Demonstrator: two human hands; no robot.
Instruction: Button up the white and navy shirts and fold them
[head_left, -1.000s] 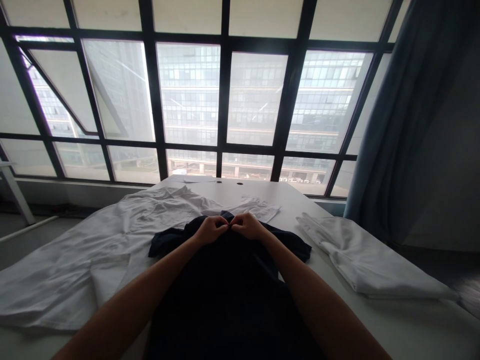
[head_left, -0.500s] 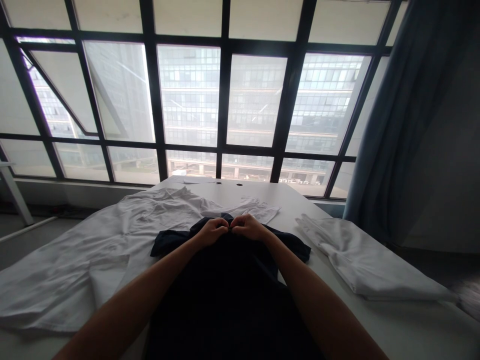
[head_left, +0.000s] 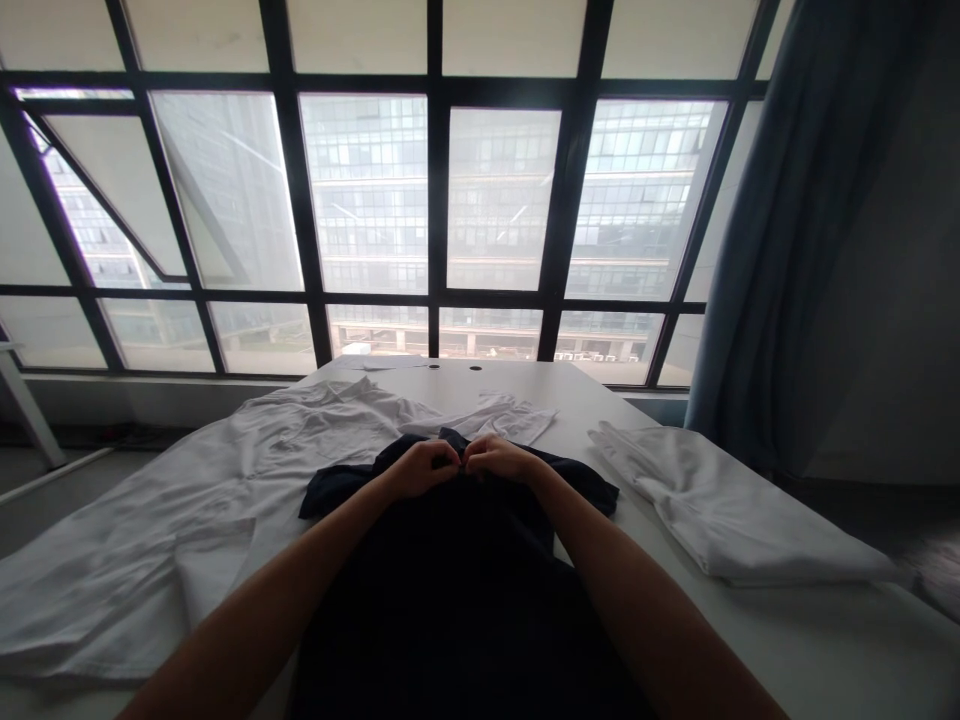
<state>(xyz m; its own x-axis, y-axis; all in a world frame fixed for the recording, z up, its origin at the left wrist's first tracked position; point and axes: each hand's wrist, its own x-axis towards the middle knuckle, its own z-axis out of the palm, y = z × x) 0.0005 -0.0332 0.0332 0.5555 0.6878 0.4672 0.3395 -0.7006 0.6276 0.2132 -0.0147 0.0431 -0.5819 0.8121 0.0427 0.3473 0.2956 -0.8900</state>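
A dark navy shirt (head_left: 465,550) lies spread before me, with its short sleeves reaching out to both sides and its collar (head_left: 452,437) at the far end. At the front just below the collar, my left hand (head_left: 420,468) pinches the cloth between thumb and fingers. My right hand (head_left: 499,458) does the same right beside it, the fingertips of both nearly meeting. Whatever small part sits between the fingertips is too dark to make out. The lower part of the shirt fades into deep shadow between my forearms.
A white table (head_left: 525,378) runs toward the large windows. Rumpled white garments (head_left: 247,470) cover its left side, and a folded white garment (head_left: 720,500) lies on the right. A blue-grey curtain (head_left: 780,270) hangs at the right, and a white metal frame (head_left: 30,410) stands at the left.
The view has shifted slightly. Both hands stay at the same spot on the shirt, with only tiny finger movement.
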